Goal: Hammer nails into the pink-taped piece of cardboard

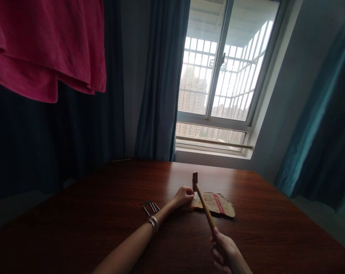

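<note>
My right hand (pixel 224 249) is wrapped round the wooden handle of a hammer (pixel 205 209). The hammer's head stands raised just over my left hand (pixel 184 195), whose fingers are pinched together. Whatever those fingers hold is too small or hidden to name. They are at the left end of a flat tan piece (pixel 228 207) with many dark specks or holes, a red patterned band and a notched edge at the right. Left of my left forearm lie several slim dark metal rods (pixel 151 206).
A brown wooden table (pixel 118 228) bears these things. Behind it are a barred window (pixel 215 76) with a rail (pixel 215 142) across its sill and blue curtains (pixel 158 95). A pink cloth (pixel 52 49) hangs at the upper left.
</note>
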The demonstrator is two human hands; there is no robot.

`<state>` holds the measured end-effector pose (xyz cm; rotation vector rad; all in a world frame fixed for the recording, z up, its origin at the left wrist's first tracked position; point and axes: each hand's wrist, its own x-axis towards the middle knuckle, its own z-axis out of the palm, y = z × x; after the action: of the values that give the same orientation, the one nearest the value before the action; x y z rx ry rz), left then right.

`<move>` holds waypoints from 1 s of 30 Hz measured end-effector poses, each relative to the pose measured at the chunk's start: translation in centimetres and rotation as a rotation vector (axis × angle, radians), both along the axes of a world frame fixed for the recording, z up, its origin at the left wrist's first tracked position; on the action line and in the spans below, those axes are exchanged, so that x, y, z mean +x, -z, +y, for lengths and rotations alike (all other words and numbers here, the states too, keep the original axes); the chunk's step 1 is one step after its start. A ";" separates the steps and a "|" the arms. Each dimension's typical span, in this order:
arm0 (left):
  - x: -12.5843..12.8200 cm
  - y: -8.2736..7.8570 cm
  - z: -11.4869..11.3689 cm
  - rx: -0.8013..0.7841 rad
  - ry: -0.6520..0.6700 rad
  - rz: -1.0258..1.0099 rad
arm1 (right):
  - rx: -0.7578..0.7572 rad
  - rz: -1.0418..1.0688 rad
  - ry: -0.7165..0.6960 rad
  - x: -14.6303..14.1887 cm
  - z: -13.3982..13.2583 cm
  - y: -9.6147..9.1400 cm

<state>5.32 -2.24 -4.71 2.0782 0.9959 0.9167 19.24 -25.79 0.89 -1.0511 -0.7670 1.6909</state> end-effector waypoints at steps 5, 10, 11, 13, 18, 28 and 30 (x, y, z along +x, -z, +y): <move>0.0 0.0 0.0 -0.020 0.000 -0.006 | 0.007 0.012 0.015 0.0 0.0 -0.4; 0.0 0.0 0.0 -0.048 -0.017 0.019 | -0.013 -0.008 0.003 -0.2 -0.1 -1.1; 0.0 0.0 0.0 -0.048 -0.014 0.019 | -0.016 -0.001 0.002 -0.3 -0.1 -1.2; 0.0 0.0 0.0 -0.045 -0.012 0.017 | -0.014 0.014 0.015 -0.3 -0.1 -1.3; 0.0 0.2 0.1 -0.028 -0.021 0.020 | -0.001 0.007 -0.001 -0.2 -0.1 -1.0; 0.0 0.5 0.4 -0.015 -0.014 0.030 | 0.015 -0.021 0.022 -0.6 -0.1 -0.8; 0.0 0.5 0.4 -0.025 -0.013 0.029 | -0.002 -0.016 0.022 -0.6 -0.1 -0.6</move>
<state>5.29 -1.87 -5.17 2.0715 1.0323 0.8783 18.61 -25.90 1.52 -1.0712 -0.7615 1.6669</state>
